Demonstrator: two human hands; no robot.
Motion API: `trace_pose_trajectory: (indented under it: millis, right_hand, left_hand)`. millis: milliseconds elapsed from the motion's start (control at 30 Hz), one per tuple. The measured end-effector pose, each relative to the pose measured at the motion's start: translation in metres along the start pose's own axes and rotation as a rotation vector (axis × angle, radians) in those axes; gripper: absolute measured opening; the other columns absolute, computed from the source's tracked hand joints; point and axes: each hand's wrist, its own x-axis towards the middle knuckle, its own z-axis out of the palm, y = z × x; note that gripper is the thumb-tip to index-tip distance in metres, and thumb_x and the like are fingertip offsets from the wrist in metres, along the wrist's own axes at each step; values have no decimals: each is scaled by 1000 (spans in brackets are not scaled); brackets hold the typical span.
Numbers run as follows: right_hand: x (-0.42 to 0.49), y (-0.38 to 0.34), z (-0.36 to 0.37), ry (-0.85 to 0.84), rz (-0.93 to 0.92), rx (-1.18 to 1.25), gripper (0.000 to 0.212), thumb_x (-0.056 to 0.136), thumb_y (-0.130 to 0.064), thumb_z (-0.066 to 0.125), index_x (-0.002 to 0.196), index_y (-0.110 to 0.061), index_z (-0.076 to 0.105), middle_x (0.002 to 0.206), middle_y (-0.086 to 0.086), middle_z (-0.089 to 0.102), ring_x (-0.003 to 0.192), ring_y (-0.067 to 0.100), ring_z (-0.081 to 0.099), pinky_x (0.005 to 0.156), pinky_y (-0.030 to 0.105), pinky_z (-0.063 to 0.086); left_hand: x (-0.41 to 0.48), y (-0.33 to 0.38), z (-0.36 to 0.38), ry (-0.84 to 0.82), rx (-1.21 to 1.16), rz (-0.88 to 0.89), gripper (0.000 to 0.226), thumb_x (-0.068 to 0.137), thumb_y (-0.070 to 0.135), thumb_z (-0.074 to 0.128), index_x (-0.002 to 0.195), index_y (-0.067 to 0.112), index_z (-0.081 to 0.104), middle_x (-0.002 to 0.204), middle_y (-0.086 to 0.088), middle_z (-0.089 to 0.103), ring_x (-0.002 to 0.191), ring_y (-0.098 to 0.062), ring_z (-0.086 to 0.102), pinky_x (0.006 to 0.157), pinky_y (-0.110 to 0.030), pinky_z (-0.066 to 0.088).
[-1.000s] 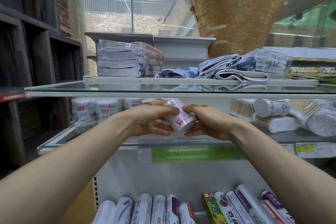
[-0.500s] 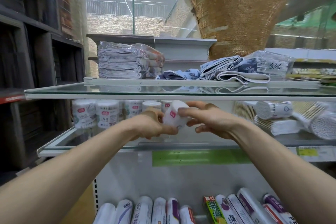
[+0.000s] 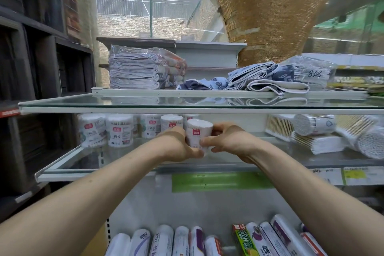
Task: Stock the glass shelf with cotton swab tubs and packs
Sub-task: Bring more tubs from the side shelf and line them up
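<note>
Head view, frame centre: left hand (image 3: 176, 146) and right hand (image 3: 229, 141) are clamping a swab-filled tub (image 3: 199, 132) from both sides over the glass shelf (image 3: 83, 165). The tub is standing upright, long axis vertical, just right of the tub row (image 3: 119, 131).

Your left hand (image 3: 176, 145) and right hand (image 3: 228, 141) cover the base of the tub (image 3: 200, 130); label print unreadable.

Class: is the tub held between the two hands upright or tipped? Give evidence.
Upright. The tub shows its round top uppermost and label level; left hand and right hand grip its sides.
</note>
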Motion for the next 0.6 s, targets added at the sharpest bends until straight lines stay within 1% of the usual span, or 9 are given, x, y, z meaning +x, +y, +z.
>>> trace_pose_trajectory:
  millis: [100,167,267,400,533,600]
  right_hand:
    - [5,2,5,13,16,-73,13,82,-17,72,90,-22,63,90,-1,69,79,10,61,79,29,51]
    - [10,3,7,29,27,-108,15,82,-19,73,93,-21,63,88,-3,67,77,10,60,78,28,49]
    - [16,2,8,36,39,-124,19,82,-17,73,98,-19,62,91,-1,66,81,13,60,79,28,48]
    - [25,0,9,45,37,-209,24,82,-15,73,104,-14,64,98,3,66,91,19,61,83,31,49]
    - [37,1,10,58,22,-231,24,82,-12,72,105,-9,66,101,6,68,92,21,62,83,30,49]
    - [43,2,11,55,18,-233,25,81,-11,72,105,-8,67,104,8,69,96,22,64,87,32,51]
  left_hand:
    - [3,5,3,27,70,-8,35,74,59,67,85,27,59,70,9,54,78,-18,55,70,-24,40]
    - [4,5,3,51,113,-15,35,75,59,65,86,27,59,74,7,56,81,-20,55,72,-26,41]
    - [10,0,4,73,172,-25,29,81,54,61,90,26,61,85,1,61,84,-22,59,72,-28,45]
    - [20,-2,6,125,258,-36,30,84,53,57,91,24,61,89,0,60,90,-23,60,78,-32,49]
    - [30,-4,7,175,352,-23,33,85,56,54,86,24,56,91,0,61,85,-21,60,71,-29,47]
    - [32,-4,6,209,391,-12,33,86,57,53,85,24,54,91,0,60,82,-21,57,69,-28,44]
